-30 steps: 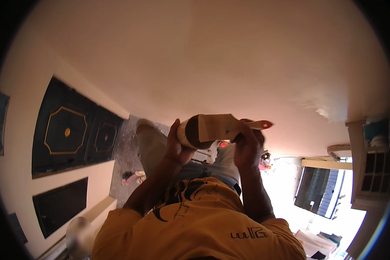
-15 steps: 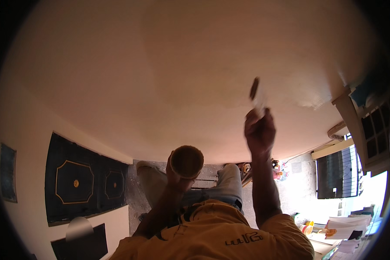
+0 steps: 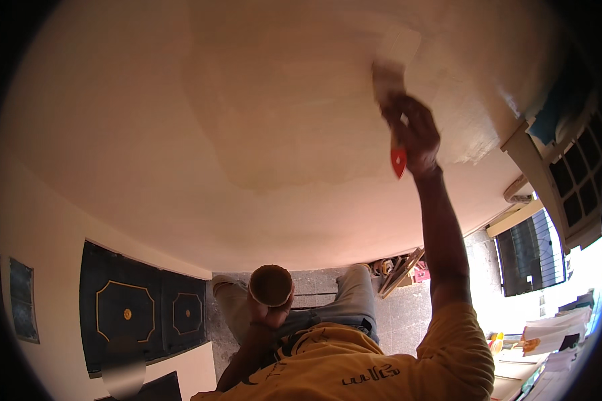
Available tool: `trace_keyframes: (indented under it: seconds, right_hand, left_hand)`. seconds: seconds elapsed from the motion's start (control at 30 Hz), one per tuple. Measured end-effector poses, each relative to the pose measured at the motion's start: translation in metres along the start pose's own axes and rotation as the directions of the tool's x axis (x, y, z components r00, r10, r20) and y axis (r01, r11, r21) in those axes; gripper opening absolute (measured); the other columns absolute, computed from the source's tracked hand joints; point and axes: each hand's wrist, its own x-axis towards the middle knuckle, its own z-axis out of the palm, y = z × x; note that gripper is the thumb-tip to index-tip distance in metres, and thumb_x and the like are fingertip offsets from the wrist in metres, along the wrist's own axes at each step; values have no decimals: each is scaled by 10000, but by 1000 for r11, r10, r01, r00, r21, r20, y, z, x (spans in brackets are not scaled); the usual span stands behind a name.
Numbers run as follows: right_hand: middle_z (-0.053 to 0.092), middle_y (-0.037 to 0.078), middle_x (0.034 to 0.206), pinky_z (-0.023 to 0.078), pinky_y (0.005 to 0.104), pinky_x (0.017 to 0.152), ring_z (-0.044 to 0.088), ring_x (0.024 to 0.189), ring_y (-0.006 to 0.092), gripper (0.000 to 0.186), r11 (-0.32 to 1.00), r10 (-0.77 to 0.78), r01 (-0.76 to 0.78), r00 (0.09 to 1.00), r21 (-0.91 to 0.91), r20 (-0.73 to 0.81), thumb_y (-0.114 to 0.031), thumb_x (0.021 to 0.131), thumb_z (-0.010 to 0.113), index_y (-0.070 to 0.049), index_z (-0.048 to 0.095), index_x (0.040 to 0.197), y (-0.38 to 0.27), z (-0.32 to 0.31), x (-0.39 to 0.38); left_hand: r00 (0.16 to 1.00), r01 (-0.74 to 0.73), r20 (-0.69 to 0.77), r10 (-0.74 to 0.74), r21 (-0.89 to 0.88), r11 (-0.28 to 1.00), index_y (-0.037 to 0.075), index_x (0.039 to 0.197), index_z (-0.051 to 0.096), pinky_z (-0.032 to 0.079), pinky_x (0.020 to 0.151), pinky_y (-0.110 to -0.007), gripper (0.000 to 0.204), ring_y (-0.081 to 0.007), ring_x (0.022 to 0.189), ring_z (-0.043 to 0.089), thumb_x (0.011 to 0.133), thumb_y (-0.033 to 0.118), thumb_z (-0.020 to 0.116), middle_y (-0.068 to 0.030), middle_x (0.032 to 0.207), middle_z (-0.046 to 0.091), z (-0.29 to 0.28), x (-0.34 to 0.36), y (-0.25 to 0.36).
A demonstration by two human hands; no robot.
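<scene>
A paintbrush with a red-tipped handle is in my right hand, closed round it and raised at the upper right. Its blurred bristles lie against the pale wall, beside a lighter streak; a darker, uneven patch spreads over the middle of that wall. Lower down, near my legs, my left hand is closed round a cylindrical container, its round opening facing up.
A dark double door with gold trim stands at the left. Wooden pieces lie on the grey floor at the wall's foot. At the right are a dark barred gate, a white paned window and hanging cloths.
My right hand has lifted the brush from the container up and onto the wall, farther from my body. My left hand and the container have moved lower in the picture.
</scene>
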Motion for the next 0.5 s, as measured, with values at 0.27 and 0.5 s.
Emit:
trace_keyframes:
  seconds: [0.27, 0.5]
  right_hand:
    - [761, 65, 1060, 600, 353, 854, 730, 963, 232, 303, 970, 61, -109, 975, 219, 213, -146, 824, 847, -115, 766, 1114, 27, -25, 25]
    - [735, 131, 1178, 547, 343, 1020, 713, 1079, 234, 277, 902, 216, -183, 975, 392, -42, -124, 956, 708, 47, 708, 1173, 184, -82, 147]
  left_hand:
    - [999, -42, 24, 42, -10, 999, 173, 1305, 632, 601, 925, -513, 551, -318, 1214, 627, 931, 576, 614, -87, 1292, 661, -9, -8, 9]
    - [995, -79, 57, 79, -4, 997, 180, 1287, 646, 588, 961, -509, 525, -318, 1189, 654, 968, 588, 559, -88, 1277, 685, -10, 2, 5]
